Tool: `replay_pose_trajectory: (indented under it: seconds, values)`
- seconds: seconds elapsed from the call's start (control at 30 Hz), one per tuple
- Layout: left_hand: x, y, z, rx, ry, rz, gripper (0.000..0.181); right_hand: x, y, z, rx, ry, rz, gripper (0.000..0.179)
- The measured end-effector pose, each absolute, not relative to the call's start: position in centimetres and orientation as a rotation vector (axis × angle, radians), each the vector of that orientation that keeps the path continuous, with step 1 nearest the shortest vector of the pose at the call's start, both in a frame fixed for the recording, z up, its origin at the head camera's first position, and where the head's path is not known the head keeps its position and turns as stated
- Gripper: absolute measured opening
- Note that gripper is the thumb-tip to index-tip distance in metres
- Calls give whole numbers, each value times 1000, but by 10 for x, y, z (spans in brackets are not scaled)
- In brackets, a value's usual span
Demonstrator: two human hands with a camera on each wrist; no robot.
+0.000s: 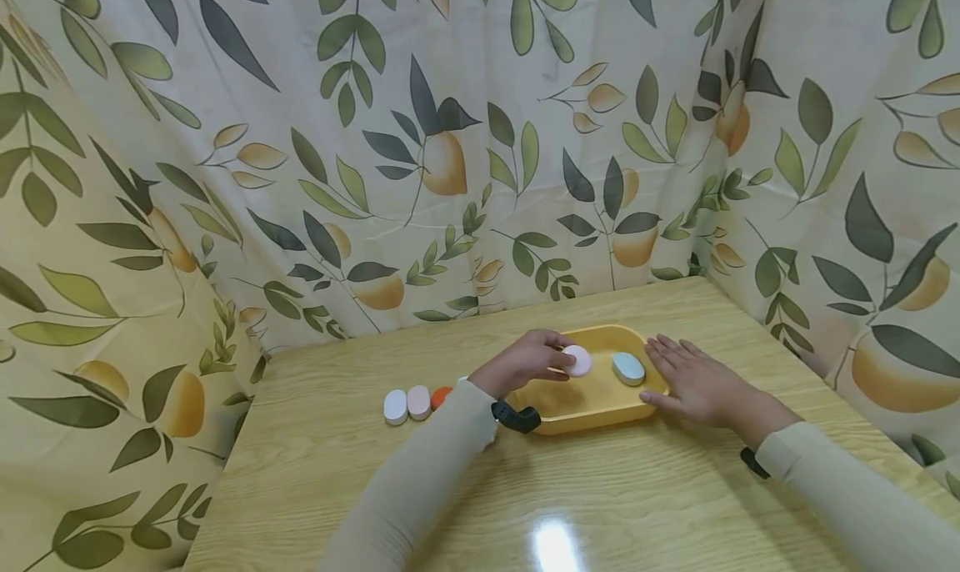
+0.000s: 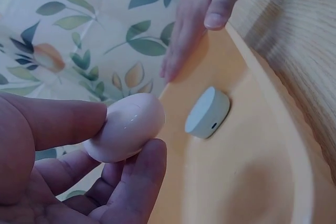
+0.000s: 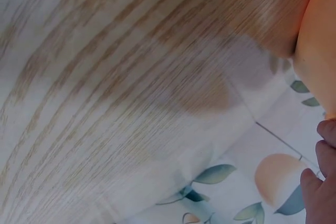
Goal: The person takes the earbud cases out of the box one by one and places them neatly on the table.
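My left hand (image 1: 528, 362) pinches a small, rounded, glossy pale pink case (image 2: 128, 127) between thumb and fingers, above the left part of a yellow-orange tray (image 1: 592, 398). Inside the tray, toward its right end, lies a light blue oval case (image 2: 206, 114) with a small dark slot in its side. My right hand (image 1: 701, 386) lies against the tray's right rim, fingers straight and palm down. Only a few fingers (image 3: 320, 187) of it show at the edge of the right wrist view, beside the tray's wall.
Left of the tray stands a row of similar small cases: a white one (image 1: 395, 407), a pale pink one (image 1: 418, 402) and an orange one (image 1: 440, 398), partly behind my left sleeve (image 1: 427, 480). A leaf-patterned curtain (image 1: 450, 138) hangs behind the wooden table (image 1: 315, 489).
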State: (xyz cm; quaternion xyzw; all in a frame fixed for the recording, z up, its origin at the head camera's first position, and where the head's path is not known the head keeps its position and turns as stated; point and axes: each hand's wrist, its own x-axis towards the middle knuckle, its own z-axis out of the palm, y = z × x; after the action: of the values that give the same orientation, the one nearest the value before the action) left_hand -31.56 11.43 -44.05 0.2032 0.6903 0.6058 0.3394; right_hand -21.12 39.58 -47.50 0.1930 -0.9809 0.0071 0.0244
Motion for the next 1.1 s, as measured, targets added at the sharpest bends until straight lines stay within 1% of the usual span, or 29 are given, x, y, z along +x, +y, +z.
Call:
replay_pose_trajectory:
  seconds: [0.23, 1.1]
  values:
    - [-313, 97, -436, 506, 1794, 1610, 29, -211, 397, -477, 593, -3026, 49, 89]
    - [-312, 53, -448, 434, 1779, 1756, 28, -214, 397, -479, 578, -3044, 109, 89]
